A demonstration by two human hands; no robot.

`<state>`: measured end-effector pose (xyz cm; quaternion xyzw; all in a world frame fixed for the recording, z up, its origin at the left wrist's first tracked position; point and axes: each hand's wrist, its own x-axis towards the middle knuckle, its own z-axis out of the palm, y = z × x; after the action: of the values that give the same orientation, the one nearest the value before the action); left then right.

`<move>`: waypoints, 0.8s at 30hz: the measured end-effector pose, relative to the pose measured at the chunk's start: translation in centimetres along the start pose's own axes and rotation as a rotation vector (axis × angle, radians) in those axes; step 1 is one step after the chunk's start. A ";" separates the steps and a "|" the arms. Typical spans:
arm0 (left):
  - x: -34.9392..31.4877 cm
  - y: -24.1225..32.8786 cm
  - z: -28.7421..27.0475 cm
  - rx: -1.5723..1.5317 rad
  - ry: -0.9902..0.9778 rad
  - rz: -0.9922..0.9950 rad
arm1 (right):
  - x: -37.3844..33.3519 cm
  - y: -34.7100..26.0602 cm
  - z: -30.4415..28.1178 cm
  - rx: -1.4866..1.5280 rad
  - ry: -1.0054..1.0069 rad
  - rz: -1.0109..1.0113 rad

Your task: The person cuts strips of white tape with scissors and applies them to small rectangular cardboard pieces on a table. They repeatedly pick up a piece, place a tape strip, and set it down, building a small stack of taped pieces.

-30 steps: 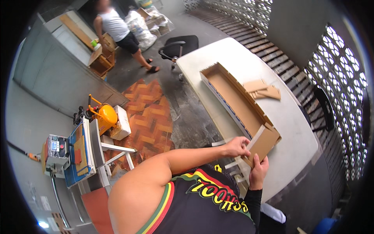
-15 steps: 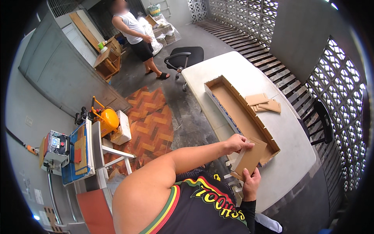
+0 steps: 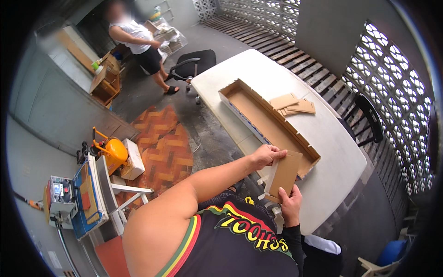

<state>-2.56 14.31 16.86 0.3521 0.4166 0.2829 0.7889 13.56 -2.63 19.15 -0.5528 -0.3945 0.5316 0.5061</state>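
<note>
A small brown cardboard piece, folded along its edges with a whitish strip on its left side, is held between my two hands above the table's near edge. My left hand pinches its upper left corner. Lower down, my right hand grips the bottom edge, thumb on the face. Just beyond lies a long, shallow open cardboard tray with notched walls and blue print on its outer side. Several flat cardboard pieces are stacked loosely to the right of the tray.
The white table carries the tray. A black office chair is at its far left corner, a dark chair at its right. A person stands beyond. A yellow machine and a control box are on the left.
The whole view has shifted, so the table and tray sit further left. The cardboard piece in my hands is turned slightly more upright, showing its folded left side.
</note>
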 end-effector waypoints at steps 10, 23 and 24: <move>-1.4 -1.6 2.9 0.071 -0.176 -0.054 | 0.2 0.7 -0.1 0.051 0.163 -0.029; 7.1 0.6 -10.1 1.963 0.227 0.929 | -2.1 11.3 -19.5 0.060 0.752 0.319; 7.5 1.1 -10.8 1.954 0.166 0.917 | -1.8 11.2 -19.7 -0.205 0.788 0.329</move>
<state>-8.30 24.01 9.91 0.9308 0.3426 0.1196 -0.0444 31.67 -9.13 6.95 -0.8161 -0.1287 0.3119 0.4692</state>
